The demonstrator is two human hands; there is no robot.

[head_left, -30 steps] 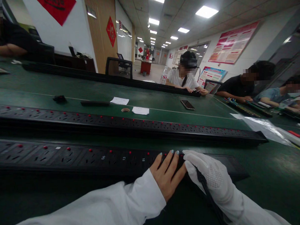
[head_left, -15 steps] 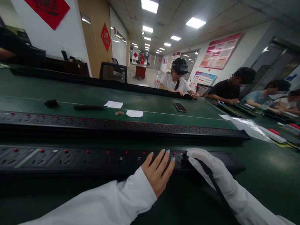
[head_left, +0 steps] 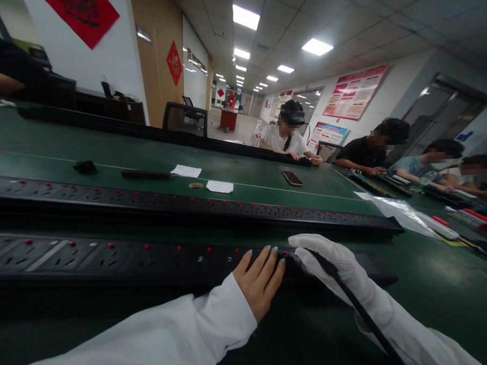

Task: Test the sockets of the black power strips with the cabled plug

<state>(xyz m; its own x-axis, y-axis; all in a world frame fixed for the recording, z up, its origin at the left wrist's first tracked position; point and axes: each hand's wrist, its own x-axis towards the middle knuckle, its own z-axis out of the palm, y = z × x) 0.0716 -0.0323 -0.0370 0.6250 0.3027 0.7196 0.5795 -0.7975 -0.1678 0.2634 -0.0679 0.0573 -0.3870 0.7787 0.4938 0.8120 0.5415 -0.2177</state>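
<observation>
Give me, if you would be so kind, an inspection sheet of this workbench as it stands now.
Surface: green table, long and matte.
Job's things: near power strip, black with red buttons, under both hands; second power strip lies parallel behind it.
Clutter: phone, paper slips, clear plastic bag at right.
Grippers: left hand bare, flat on the near strip; right hand in a white glove, resting beside it, grip unclear.
Cables: black cord runs over the glove toward the wrist.
Surroundings: seated people at the far side and right; red wall poster; ceiling lights on.
</observation>
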